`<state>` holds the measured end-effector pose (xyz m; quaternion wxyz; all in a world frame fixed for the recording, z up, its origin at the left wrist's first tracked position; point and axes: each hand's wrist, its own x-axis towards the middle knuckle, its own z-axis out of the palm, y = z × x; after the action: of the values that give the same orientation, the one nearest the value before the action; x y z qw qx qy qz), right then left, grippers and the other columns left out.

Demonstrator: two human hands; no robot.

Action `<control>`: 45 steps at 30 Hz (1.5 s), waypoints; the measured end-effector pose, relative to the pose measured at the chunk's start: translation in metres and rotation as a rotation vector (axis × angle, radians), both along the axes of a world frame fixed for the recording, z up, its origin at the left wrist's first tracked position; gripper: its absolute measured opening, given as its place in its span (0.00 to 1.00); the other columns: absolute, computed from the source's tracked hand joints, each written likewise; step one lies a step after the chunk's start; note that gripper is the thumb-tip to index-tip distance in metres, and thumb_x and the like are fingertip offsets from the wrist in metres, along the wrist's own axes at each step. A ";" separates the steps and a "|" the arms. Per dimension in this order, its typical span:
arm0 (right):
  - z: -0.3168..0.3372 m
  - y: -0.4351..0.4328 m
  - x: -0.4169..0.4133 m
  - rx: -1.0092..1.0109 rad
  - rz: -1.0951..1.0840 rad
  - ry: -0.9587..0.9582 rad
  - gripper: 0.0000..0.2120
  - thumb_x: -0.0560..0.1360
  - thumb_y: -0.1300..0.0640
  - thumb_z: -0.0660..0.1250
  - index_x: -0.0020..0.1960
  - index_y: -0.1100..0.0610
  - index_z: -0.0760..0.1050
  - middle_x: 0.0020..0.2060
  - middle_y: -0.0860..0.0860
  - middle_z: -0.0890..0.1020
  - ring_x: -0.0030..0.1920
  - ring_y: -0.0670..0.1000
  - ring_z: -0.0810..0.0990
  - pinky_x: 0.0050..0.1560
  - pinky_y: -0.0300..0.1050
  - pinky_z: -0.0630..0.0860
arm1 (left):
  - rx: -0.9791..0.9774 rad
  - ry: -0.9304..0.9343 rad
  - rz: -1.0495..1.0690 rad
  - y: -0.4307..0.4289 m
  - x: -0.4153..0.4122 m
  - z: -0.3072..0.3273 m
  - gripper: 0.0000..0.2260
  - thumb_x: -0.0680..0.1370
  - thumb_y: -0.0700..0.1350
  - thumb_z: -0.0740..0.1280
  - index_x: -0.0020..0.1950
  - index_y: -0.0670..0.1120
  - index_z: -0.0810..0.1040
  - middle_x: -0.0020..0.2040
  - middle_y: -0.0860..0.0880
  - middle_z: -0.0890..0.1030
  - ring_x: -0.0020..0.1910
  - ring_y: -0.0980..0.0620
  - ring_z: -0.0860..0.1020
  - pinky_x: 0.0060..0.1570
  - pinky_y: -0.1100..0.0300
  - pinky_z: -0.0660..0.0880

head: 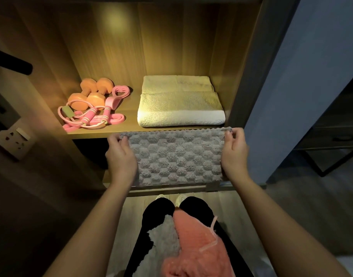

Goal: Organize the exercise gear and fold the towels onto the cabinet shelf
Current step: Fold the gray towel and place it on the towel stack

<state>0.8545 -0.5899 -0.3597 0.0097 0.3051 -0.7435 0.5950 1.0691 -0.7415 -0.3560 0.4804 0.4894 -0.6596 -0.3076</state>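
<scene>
A grey honeycomb-textured towel hangs stretched flat in front of the cabinet shelf. My left hand pinches its upper left corner and my right hand pinches its upper right corner. On the shelf lies a folded white towel at the right. At the left of the shelf sit two orange dumbbells with a pink jump rope and pink resistance bands tangled in front of them. A pink towel and another grey towel lie on my lap.
The cabinet's dark side panel stands right of the shelf. A wall socket is on the left wall. A dark metal-framed table stands at the far right. My white shoes rest on the wooden floor below.
</scene>
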 end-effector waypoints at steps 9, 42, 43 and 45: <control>-0.006 -0.002 -0.028 0.173 0.177 -0.788 0.15 0.78 0.45 0.66 0.42 0.57 0.80 0.36 0.50 0.86 0.38 0.51 0.85 0.39 0.44 0.80 | 0.767 0.190 -0.135 -0.022 -0.005 -0.002 0.17 0.79 0.56 0.67 0.43 0.41 0.79 0.45 0.42 0.83 0.44 0.42 0.82 0.48 0.45 0.78; -0.025 -0.247 -0.189 0.833 -0.048 0.091 0.17 0.84 0.51 0.50 0.65 0.58 0.70 0.57 0.59 0.79 0.48 0.58 0.75 0.45 0.48 0.66 | 0.065 -0.742 0.005 -0.265 -0.184 -0.025 0.16 0.84 0.53 0.53 0.59 0.43 0.70 0.50 0.39 0.80 0.47 0.39 0.79 0.49 0.45 0.77; -0.027 -0.248 -0.190 0.861 -0.059 0.108 0.17 0.84 0.50 0.50 0.65 0.58 0.70 0.55 0.59 0.80 0.47 0.58 0.76 0.43 0.48 0.67 | 0.050 -0.705 0.038 -0.264 -0.185 -0.023 0.14 0.84 0.52 0.55 0.60 0.42 0.68 0.52 0.39 0.79 0.50 0.38 0.79 0.50 0.44 0.76; -0.029 -0.250 -0.190 0.916 -0.086 0.131 0.20 0.84 0.49 0.50 0.69 0.60 0.67 0.54 0.59 0.80 0.42 0.57 0.74 0.40 0.47 0.68 | -0.078 -0.698 0.072 -0.258 -0.189 -0.014 0.15 0.81 0.49 0.61 0.64 0.42 0.68 0.61 0.39 0.74 0.60 0.38 0.74 0.56 0.42 0.71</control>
<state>0.6645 -0.8399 -0.3884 -0.0546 0.2836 -0.9396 0.1837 0.8804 -0.9990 -0.3702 0.2548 0.5694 -0.7776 -0.0790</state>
